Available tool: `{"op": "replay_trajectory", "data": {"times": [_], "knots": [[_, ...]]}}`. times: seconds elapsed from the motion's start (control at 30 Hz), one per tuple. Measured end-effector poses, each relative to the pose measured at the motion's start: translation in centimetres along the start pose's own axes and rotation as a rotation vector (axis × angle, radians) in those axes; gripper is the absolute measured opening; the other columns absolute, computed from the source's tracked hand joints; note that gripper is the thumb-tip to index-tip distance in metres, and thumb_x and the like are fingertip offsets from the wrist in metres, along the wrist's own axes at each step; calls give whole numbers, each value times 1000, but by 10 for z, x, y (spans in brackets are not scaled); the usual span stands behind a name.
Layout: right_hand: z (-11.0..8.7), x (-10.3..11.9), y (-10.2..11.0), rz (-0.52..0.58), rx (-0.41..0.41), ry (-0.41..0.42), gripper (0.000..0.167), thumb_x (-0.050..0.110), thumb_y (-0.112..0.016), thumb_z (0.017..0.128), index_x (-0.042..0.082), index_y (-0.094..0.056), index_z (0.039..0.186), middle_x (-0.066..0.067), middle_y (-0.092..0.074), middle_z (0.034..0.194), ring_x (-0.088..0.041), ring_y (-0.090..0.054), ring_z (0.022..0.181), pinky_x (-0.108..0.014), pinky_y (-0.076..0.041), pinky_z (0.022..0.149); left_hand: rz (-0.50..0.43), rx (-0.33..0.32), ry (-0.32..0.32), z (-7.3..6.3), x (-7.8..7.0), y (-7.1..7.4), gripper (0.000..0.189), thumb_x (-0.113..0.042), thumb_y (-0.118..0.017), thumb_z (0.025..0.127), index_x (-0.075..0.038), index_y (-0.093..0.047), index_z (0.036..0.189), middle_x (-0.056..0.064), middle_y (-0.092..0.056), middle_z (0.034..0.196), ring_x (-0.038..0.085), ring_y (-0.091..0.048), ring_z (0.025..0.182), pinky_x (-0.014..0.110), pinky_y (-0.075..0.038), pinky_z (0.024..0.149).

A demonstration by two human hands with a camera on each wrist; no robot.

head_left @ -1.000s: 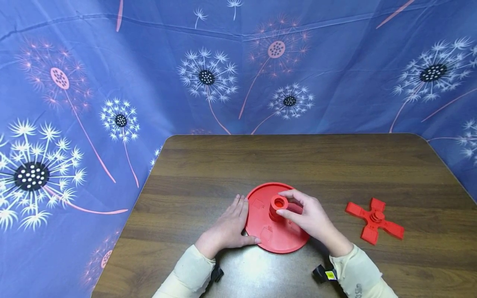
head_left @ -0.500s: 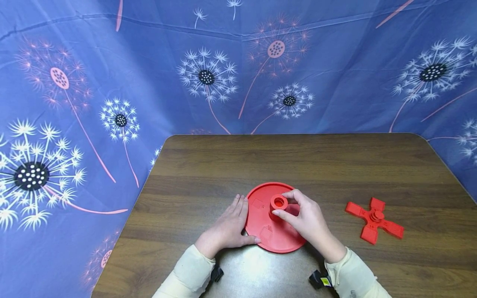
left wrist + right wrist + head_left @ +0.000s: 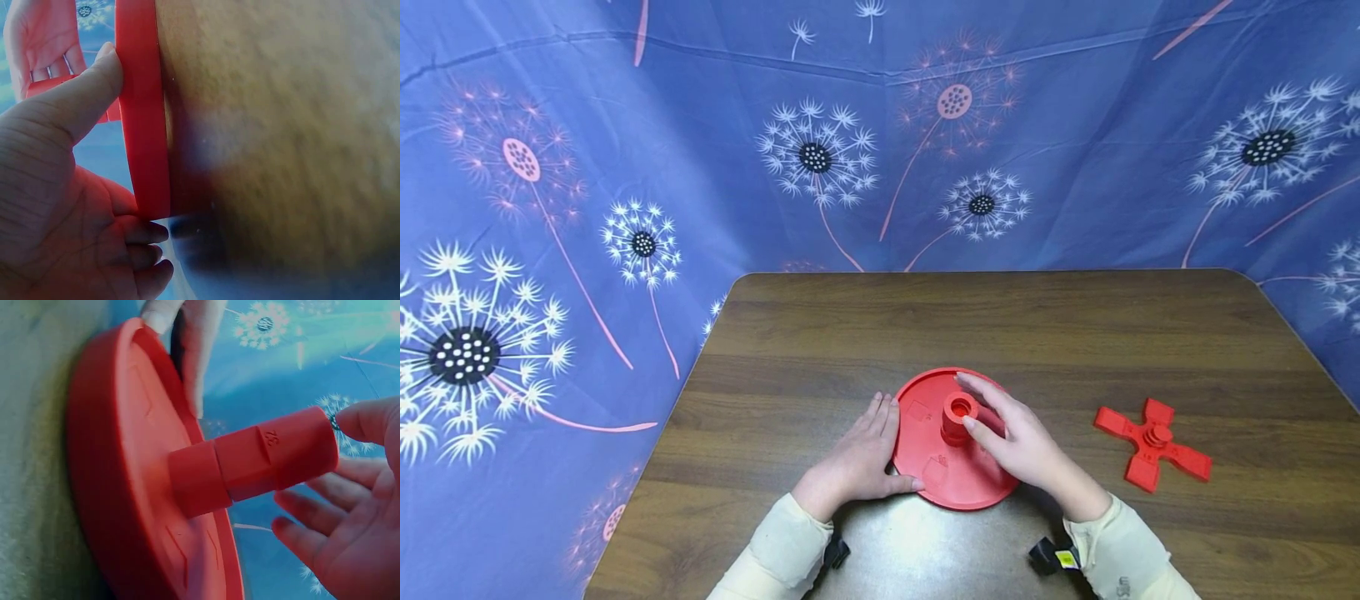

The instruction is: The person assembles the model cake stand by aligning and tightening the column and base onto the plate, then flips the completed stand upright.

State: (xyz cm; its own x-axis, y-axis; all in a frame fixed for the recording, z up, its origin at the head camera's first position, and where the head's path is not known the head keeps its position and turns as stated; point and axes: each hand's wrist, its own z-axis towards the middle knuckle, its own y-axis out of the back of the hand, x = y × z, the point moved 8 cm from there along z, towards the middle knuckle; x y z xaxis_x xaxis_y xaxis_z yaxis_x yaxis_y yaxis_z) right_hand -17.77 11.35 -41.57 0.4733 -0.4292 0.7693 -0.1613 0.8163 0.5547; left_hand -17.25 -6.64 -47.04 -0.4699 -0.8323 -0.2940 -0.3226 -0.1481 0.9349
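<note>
A round red plate [image 3: 973,487] with a raised rim lies on the table in the head view. From its middle rises a red cylinder [image 3: 955,422], hollow at the top and made of stacked sections, marked "32" in the right wrist view. My left hand [image 3: 859,462] rests against the plate's left edge with fingers straight, its thumb [image 3: 94,87] lying over the rim. Around the cylinder's right side my right hand [image 3: 1018,437] is spread. Its thumb is close to the cylinder's top, and its fingers stand apart from the sleeve [image 3: 297,450] in the right wrist view.
A red four-armed cross piece [image 3: 1156,442] with a threaded stub in its centre lies to the right on the wooden table [image 3: 850,325]. A blue dandelion-print cloth [image 3: 700,150] hangs behind and to the left of the table.
Half a second ago my right hand pinched the cylinder; now its fingers have let go and spread, and the wrist has shifted slightly right. My left hand and the plate stay put.
</note>
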Motion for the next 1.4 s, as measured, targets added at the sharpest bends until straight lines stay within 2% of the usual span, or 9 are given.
{"op": "replay_trajectory", "data": {"times": [0.07, 0.13, 0.23, 0.3, 0.37, 0.5, 0.57, 0.8, 1.4], "knots": [[1, -2, -1, 50, 39, 11, 55, 11, -65, 94, 8, -46, 145, -7, -51, 142, -20, -48, 130, -13, -32, 105, -3, 1, 2, 0, 0, 0, 113, -66, -65, 81, 7, -17, 152, 24, -16, 159, 34, -9, 148, 40, -19, 118], [2, -4, -1, 92, 73, 18, 52, 9, -63, 95, 8, -47, 144, -8, -54, 139, -18, -53, 122, -14, -38, 100, -4, 2, 3, 0, 0, -1, 113, -66, -65, 81, 7, -17, 152, 24, -16, 159, 34, -8, 148, 40, -19, 118], [3, -9, -2, 143, 110, -10, 49, 9, -63, 95, 10, -50, 142, -8, -64, 124, -16, -64, 93, -19, -49, 81, -1, 1, 0, 0, 0, -1, 113, -66, -65, 81, 7, -17, 152, 24, -16, 159, 34, -9, 148, 40, -19, 118], [3, -12, -3, 181, 122, -41, 47, 10, -64, 95, 10, -53, 140, -7, -66, 116, -15, -63, 81, -22, -51, 72, 2, 1, -1, 0, 0, 0, 112, -66, -65, 81, 7, -17, 152, 24, -16, 159, 34, -9, 148, 40, -19, 118], [2, -15, -3, 213, 119, -74, 46, 11, -66, 94, 10, -54, 138, -5, -66, 115, -15, -65, 82, -22, -53, 72, 0, 2, 1, 0, -1, 0, 112, -66, -65, 81, 7, -17, 152, 24, -16, 159, 34, -9, 148, 40, -19, 118], [2, -16, -2, 243, 74, -88, 43, 10, -70, 90, 7, -58, 132, -7, -64, 122, -17, -65, 104, -23, -53, 87, -8, 7, 8, 0, -1, 0, 113, -66, -65, 81, 6, -17, 153, 23, -15, 159, 33, -8, 148, 40, -19, 118], [2, -16, -2, 232, 41, -76, 41, 8, -71, 89, 5, -60, 128, -8, -65, 121, -21, -65, 109, -27, -52, 91, -8, 4, 8, -1, -1, 0, 112, -66, -65, 81, 6, -17, 153, 23, -15, 159, 33, -8, 148, 41, -19, 118], [1, -14, -2, 125, -61, -57, 37, 10, -76, 85, 7, -60, 118, -9, -68, 114, -27, -68, 102, -40, -54, 86, 1, -11, 0, 0, 0, -1, 113, -66, -65, 80, 7, -18, 152, 24, -17, 158, 34, -9, 148, 41, -19, 118], [-5, -7, -1, -73, -198, -111, 43, 19, -84, 78, 10, -57, 110, -7, -71, 102, -22, -72, 88, -41, -58, 78, -12, -2, 5, -1, -1, -1, 113, -65, -66, 81, 7, -17, 152, 24, -15, 159, 34, -8, 148, 41, -18, 118]]}}
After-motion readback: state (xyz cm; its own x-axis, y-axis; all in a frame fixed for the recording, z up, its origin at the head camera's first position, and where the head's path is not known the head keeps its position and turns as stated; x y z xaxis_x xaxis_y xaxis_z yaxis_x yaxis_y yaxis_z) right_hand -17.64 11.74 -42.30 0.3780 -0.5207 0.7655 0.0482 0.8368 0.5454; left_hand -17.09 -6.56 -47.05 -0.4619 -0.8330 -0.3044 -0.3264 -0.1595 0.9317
